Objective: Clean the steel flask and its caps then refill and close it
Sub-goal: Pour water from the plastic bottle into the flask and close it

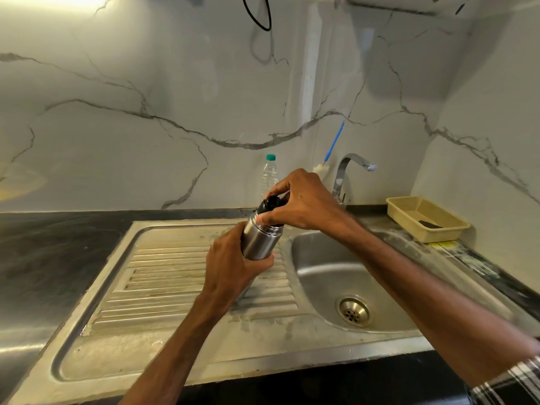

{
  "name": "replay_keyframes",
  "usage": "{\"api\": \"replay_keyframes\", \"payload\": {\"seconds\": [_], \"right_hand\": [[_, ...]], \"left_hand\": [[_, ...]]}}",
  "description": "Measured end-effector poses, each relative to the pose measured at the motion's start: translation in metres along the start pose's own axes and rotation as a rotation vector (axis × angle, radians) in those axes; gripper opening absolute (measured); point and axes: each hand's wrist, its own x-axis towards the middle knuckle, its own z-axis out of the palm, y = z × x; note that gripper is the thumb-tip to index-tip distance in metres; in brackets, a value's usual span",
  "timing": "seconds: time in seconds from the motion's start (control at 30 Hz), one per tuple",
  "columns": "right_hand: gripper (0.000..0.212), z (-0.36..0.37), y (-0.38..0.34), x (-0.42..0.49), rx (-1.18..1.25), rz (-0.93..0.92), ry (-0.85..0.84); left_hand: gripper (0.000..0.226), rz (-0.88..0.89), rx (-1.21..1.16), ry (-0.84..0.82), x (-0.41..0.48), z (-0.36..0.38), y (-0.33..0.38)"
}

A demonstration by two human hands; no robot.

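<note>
The steel flask (260, 239) stands tilted above the ribbed drainboard (163, 276), its top leaning toward the back wall. My left hand (230, 264) grips the lower body of the flask, fingers wrapped round it. My right hand (298, 200) comes in from the right and curls its fingers and thumb round the black inner cap (271, 203) at the flask's mouth. Whether the cap is screwed in or loose cannot be told. No outer cap is visible.
The sink basin (321, 276) with its drain (353, 311) lies to the right, the tap (346, 173) behind it. A clear plastic bottle (270, 173) with a teal cap and a blue-handled brush (334, 144) stand at the wall. A beige basket (455, 226) sits at the right.
</note>
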Motion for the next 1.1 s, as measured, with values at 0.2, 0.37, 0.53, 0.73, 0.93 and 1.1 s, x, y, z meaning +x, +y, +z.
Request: {"api": "replay_keyframes", "payload": {"seconds": [0.2, 0.37, 0.53, 0.73, 0.93, 1.1], "right_hand": [[0.043, 0.006, -0.003, 0.007, -0.073, 0.074, 0.004], [0.048, 0.015, -0.002, 0.006, -0.082, 0.059, 0.046], [0.053, 0.023, 0.021, 0.005, 0.558, 0.192, -0.091], [0.04, 0.107, 0.093, 0.008, 0.535, 0.278, -0.166], [0.057, 0.173, 0.101, 0.019, 0.092, 0.195, -0.316], [0.047, 0.177, 0.106, 0.019, 0.321, 0.246, -0.26]], "left_hand": [[0.073, -0.05, 0.015, 0.077, -0.007, 0.003, 0.004], [0.073, -0.078, 0.017, 0.09, -0.008, 0.004, 0.005], [0.064, -0.165, -0.036, 0.04, 0.001, -0.015, -0.002], [0.062, -0.249, -0.079, 0.025, 0.01, -0.036, -0.013], [0.069, -0.213, 0.015, 0.014, 0.013, -0.031, -0.02], [0.075, -0.185, 0.024, -0.016, 0.013, -0.027, -0.022]]}}
